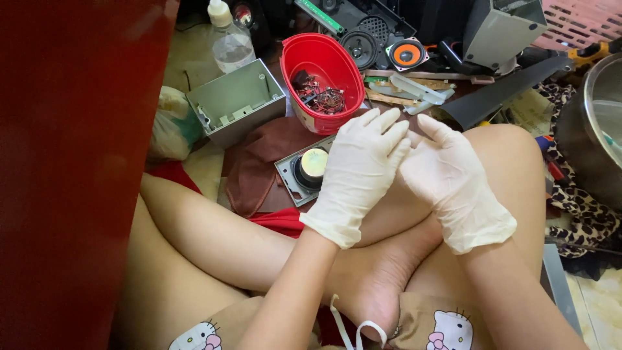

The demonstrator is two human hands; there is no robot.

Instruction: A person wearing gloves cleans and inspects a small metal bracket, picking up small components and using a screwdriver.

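So both gloves look on, my left hand [358, 175] and right hand [455, 188] have fingers spread holding nothing, and the speaker driver [310, 170] sits untouched just beside my left fingertips.

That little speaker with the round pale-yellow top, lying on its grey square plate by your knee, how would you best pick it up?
Probably by the grey plate's edges. The speaker lies flat on the brown cloth with its plate down and round magnet up, so the left hand, right beside it, could pinch two opposite plate edges from above. The magnet also offers a grip, though rounder and likelier to slip in gloved fingers.
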